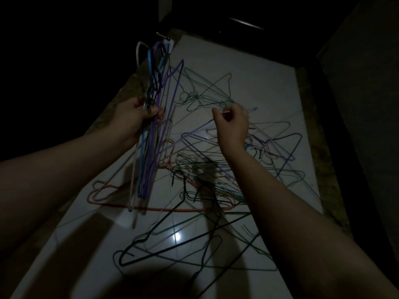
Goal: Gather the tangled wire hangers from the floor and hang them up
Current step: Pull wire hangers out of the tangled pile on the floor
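While my left hand [138, 117] grips gathered hangers [151, 147], my right hand [233, 124] pinches one wire [253, 109]. Likely light, springy, snag-prone; I'd lift by hooks.

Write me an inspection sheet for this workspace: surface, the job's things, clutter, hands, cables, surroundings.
Surface: pale glossy tiled floor, with spots of reflected light.
Job's things: bunch of hangers, blue, purple and white, held roughly upright above the floor; tangled pile of hangers spread on the floor; red hanger lying at the pile's near left.
Clutter: nothing seen.
Hands: left hand grips the bunch; right hand pinches a pale wire above the pile.
Cables: nothing seen.
Surroundings: very dim; dark wall on the right; brownish border along the floor's edge.
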The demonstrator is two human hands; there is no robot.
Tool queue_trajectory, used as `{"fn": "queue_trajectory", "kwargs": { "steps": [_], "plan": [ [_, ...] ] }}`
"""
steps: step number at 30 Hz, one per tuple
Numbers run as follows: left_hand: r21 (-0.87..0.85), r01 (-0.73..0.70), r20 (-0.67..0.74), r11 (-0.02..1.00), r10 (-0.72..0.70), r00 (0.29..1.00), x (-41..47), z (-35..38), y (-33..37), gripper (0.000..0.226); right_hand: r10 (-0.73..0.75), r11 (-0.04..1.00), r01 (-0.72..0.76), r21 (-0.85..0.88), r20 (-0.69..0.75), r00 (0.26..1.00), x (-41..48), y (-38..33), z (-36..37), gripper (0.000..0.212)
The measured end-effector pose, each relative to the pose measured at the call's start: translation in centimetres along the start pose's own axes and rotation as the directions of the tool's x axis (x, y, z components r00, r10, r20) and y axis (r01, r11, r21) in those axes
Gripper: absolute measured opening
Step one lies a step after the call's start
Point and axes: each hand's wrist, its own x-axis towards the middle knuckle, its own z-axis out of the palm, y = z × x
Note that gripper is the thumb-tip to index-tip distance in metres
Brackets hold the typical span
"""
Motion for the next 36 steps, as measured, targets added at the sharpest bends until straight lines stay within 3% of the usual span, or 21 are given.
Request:
{"fn": "queue_trajectory", "kwargs": {
  "steps": [8, 23, 36],
  "plan": [
    [0.090, 0.006, 0.080, 0.996, -0.013, 0.997, -0.9, 2.0, 0.5, 0.017, -0.208, 0.977, 0.214, 0.001, 0.243, 0.947, 0.3, -3.0, -2.5, 0.029],
    [0.340, 0.006, 0.201, 0.940, -0.079, 0.977, -3.4, 5.3, -0.7, 0.019, -0.328, 0.942, 0.334, 0.034, 0.307, 0.893, 0.7, -4.3, -3.2, 0.019],
    [0.179, 0.111, 0.235, 0.977, -0.152, 0.960, -3.0, 5.3, -1.7, 0.025, -0.311, 0.949, 0.310, 0.050, 0.286, 0.906, 0.9, -3.5, -2.4, 0.016]
  ]
}}
